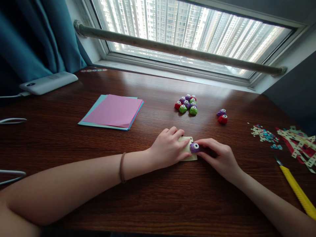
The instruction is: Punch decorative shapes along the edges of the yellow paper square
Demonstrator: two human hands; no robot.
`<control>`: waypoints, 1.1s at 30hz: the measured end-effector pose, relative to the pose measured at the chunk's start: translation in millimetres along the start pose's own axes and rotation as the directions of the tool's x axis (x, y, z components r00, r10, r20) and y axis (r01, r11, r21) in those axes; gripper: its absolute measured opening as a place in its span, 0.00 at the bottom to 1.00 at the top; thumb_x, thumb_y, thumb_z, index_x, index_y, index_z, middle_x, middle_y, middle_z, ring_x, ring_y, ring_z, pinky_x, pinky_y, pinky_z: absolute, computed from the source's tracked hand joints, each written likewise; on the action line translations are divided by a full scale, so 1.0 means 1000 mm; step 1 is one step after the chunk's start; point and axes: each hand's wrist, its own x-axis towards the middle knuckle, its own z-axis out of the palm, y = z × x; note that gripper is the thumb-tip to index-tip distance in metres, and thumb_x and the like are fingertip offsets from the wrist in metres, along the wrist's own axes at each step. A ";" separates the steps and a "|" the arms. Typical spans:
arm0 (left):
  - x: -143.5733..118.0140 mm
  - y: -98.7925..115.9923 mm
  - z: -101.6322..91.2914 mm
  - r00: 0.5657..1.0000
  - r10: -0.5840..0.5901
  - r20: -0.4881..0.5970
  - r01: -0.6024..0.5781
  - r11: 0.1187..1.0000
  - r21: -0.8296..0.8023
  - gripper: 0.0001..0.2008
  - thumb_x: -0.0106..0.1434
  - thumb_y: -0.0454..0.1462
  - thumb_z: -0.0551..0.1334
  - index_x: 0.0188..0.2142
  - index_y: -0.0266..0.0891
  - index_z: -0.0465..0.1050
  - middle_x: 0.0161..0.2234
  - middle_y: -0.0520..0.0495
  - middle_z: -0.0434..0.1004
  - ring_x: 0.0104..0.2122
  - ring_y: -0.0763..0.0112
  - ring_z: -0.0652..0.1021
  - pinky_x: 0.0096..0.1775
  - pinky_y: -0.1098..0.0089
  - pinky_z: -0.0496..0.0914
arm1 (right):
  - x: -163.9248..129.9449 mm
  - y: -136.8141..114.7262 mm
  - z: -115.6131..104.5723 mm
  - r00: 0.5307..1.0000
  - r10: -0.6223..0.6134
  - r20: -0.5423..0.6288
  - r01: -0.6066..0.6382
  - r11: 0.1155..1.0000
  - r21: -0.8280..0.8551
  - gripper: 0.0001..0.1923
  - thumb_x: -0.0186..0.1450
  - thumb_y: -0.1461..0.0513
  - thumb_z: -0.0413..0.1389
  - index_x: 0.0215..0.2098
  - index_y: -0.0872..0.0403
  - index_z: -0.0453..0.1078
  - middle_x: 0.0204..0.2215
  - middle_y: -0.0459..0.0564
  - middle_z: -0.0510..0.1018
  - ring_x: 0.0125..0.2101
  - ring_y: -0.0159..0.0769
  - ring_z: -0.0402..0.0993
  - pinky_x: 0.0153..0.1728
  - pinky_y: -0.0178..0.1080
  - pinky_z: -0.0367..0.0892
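Note:
My left hand [170, 146] lies on a small piece of pale yellow paper [192, 158], fingers spread and pressing it against the table. A star-shaped hole shows near the paper's upper right corner. Between thumb and fingers, my right hand [219, 156] grips a small purple paper punch [194, 147] with a white top bearing a dark star mark. The punch sits at the right edge of the paper, close to my left fingertips. What lies inside its slot is hidden.
Several more punches [186, 104] cluster behind my hands, with a red punch [223, 119] and a purple one apart. Coloured paper sheets [113, 110] lie left. At right are punched bits [265, 135], cut strips [300, 143] and a yellow utility knife [295, 186]. A white power bank [50, 83] stands far left.

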 end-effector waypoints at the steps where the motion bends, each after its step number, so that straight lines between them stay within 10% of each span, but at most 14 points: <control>1: 0.000 0.000 0.000 1.000 0.000 -0.001 0.000 1.000 0.000 0.23 0.65 0.52 0.49 0.50 0.42 0.68 0.46 0.41 0.67 0.44 0.57 0.67 0.44 0.59 0.64 | 0.000 0.000 0.001 1.000 -0.004 -0.008 0.004 1.000 -0.006 0.12 0.61 0.65 0.57 0.43 0.52 0.68 0.39 0.47 0.75 0.40 0.32 0.71 0.42 0.35 0.67; 22: 0.001 -0.001 0.005 0.992 0.100 -0.078 -0.094 0.992 0.083 0.28 0.64 0.49 0.53 0.62 0.56 0.46 0.55 0.40 0.59 0.49 0.53 0.64 0.46 0.54 0.60 | -0.002 0.001 0.006 0.999 0.030 -0.034 -0.031 0.999 -0.037 0.11 0.61 0.65 0.56 0.43 0.52 0.68 0.38 0.46 0.75 0.38 0.31 0.71 0.41 0.35 0.67; 33: 0.001 0.000 0.003 0.994 0.094 -0.062 -0.091 0.994 0.055 0.25 0.66 0.48 0.50 0.61 0.57 0.48 0.56 0.42 0.60 0.50 0.54 0.62 0.47 0.54 0.58 | -0.004 0.004 0.006 0.983 0.174 -0.057 -0.172 0.984 0.047 0.27 0.57 0.61 0.59 0.54 0.51 0.60 0.39 0.49 0.76 0.37 0.37 0.73 0.41 0.41 0.70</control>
